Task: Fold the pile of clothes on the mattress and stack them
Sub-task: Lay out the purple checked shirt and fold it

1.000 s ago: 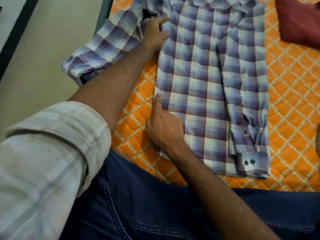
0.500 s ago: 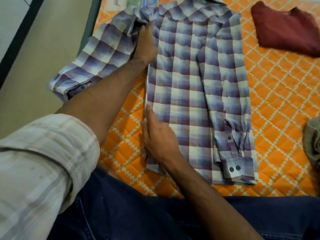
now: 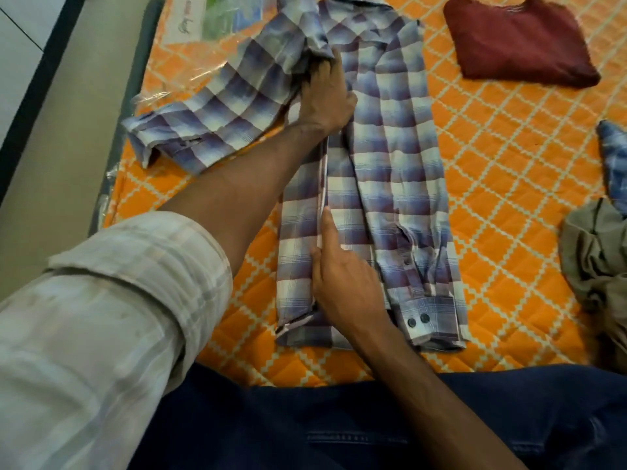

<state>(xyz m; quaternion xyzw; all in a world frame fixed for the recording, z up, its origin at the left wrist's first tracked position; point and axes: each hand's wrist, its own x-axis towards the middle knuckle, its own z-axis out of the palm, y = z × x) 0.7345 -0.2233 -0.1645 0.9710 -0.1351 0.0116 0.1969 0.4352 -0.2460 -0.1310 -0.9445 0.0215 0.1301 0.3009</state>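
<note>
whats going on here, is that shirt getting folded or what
Yes. A person is folding a plaid shirt laid flat on an orange mattress. The left hand grips the cloth near the shoulder, where one sleeve lies spread out to the side. The right hand lies flat along the folded side edge. A folded maroon garment lies beyond, and loose clothes wait at the right.

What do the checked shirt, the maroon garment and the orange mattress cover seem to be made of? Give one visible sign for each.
Checked shirt: thin woven cloth, probably cotton, matte; it creases sharply and has a buttoned cuff.
Maroon garment: soft knit, perhaps jersey, matte; its edges are rounded and limp.
Mattress cover: quilted fabric with a slight sheen; stitched diamond lines pucker it.
</note>
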